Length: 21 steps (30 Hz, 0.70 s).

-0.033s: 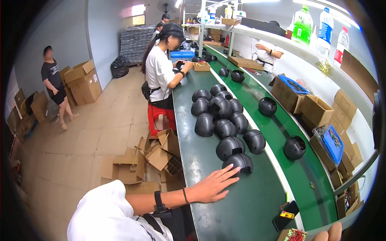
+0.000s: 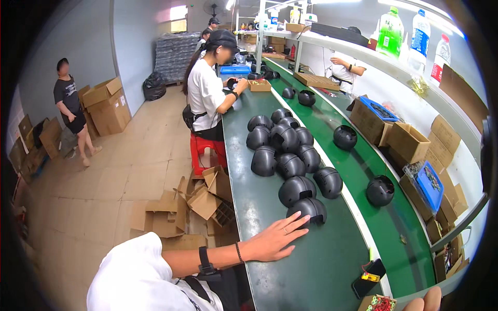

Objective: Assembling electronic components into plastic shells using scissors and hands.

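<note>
Shifted slightly since earlier frame: legs of standing person [image 2: 68,98], far left. Otherwise matching. Left hand [image 2: 275,240]: palm down on green table [image 2: 321,264], fingers spread wide, fingertips at near side of black domed shell [image 2: 312,210], not gripping it. Located at near end of a cluster of similar shells [image 2: 284,138] on the table, close against the next one. Right hand [image 2: 431,299]: only part visible at lower edge, cannot tell how far open or whether holding anything. Near it: dark phone [image 2: 361,288], small cardboard box [image 2: 365,302] of red and green pieces.
</note>
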Available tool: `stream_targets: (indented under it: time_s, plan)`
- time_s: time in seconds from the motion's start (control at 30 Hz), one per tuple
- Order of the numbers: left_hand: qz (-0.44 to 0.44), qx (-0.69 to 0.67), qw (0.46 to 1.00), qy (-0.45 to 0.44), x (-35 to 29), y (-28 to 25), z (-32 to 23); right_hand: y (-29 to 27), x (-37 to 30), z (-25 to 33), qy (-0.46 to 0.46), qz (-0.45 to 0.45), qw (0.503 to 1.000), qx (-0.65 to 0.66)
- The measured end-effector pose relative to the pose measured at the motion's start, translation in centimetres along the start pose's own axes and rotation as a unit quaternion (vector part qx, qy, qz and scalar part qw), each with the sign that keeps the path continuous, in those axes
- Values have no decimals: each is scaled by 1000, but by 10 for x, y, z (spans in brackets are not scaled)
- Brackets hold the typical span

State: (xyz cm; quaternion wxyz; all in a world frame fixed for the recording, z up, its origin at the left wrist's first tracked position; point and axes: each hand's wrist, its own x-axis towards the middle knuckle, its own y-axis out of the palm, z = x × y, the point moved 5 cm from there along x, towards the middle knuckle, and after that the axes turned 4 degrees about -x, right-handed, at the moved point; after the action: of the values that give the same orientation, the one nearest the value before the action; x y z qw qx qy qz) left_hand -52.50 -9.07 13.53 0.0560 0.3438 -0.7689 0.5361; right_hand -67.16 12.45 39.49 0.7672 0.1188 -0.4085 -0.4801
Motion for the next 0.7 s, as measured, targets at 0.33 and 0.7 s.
stream_targets:
  time_s: [0.33,0.7]
  plan:
    - [14,-4,1000,-4,3,2,0,-9,-10,9,-10,38,999,-17]
    - [9,9,1000,-3,3,2,0,0,-8,8,-58,70,995,-51]
